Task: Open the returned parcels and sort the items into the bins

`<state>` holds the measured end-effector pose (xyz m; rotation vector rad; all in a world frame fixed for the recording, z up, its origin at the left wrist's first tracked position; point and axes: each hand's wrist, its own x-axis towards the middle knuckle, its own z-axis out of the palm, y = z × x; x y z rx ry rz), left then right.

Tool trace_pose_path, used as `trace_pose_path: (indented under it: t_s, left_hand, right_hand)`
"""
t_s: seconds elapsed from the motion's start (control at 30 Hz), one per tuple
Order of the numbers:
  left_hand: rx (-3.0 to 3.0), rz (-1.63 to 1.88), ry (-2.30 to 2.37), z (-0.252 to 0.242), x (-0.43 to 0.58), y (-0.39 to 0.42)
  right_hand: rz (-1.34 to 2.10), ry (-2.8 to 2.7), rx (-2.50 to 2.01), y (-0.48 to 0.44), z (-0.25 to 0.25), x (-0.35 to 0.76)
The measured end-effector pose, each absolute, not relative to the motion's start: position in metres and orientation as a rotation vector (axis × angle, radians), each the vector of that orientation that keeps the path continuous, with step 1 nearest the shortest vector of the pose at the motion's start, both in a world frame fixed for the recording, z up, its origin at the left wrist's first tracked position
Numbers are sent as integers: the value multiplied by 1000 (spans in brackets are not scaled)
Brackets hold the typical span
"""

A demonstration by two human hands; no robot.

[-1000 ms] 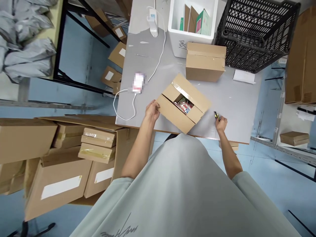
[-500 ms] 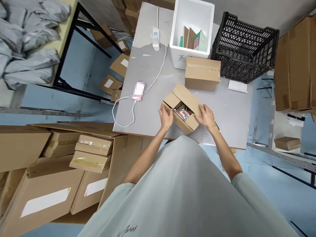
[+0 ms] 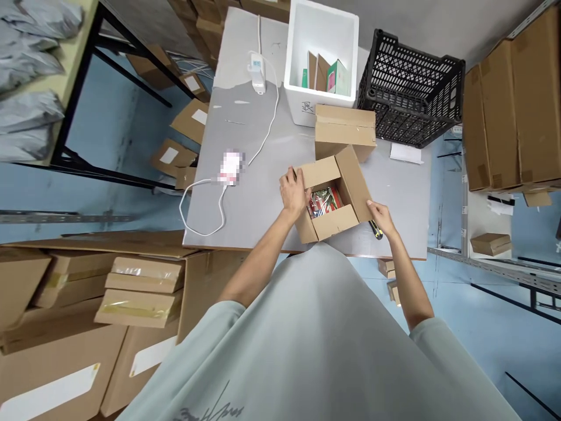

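Note:
A cardboard box (image 3: 335, 225) stands on the grey table near its front edge, flaps opened outward. Inside lies a red and green item (image 3: 324, 202) in shiny clear wrapping; its kind cannot be made out. My left hand (image 3: 293, 193) grips the box's left side, with fingers over the edge and thumb toward the opening. At the right, my right hand (image 3: 382, 218) pinches the lower corner of the long right flap (image 3: 354, 182). Just under that hand lies a black and yellow utility knife (image 3: 376, 230), partly covered by the flap.
Behind the box are a closed carton (image 3: 345, 131), a white foam bin (image 3: 298, 105) holding cards and boxes, and a black plastic crate (image 3: 412, 88). A white cable (image 3: 272, 120) runs across the left of the table (image 3: 263, 216). A large carton of boxes (image 3: 205, 280) stands at left.
The box's flaps have swung wider, showing more of the inside. My right hand has drawn the right flap outward, and my left hand stays at the left side. The view has shifted somewhat.

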<state>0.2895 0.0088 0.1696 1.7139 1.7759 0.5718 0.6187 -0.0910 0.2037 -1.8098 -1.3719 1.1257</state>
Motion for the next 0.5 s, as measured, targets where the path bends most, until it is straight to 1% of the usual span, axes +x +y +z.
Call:
trace_pose_path:
  t_s: [0.13,0.27,0.37,0.43,0.5]
  left_hand:
    - [1777,546,1715,181,269,22]
    - [1748,413,1816,196,250,54]
    - [1683,321,1965,200,245,85]
    - [1661,355,2030,196,246,101]
    - [1751,413,1983,189,250,110]
  right_hand:
    - [935,-1203,-1910,-94,178,626]
    - [665,-1450,-2099,-88,161,611]
    - [681,-1687,-2009,-81,164,594]
    - [746,-1851,-1921,-77,173,586]
    - [810,-1999,-1884,-77,183,581]
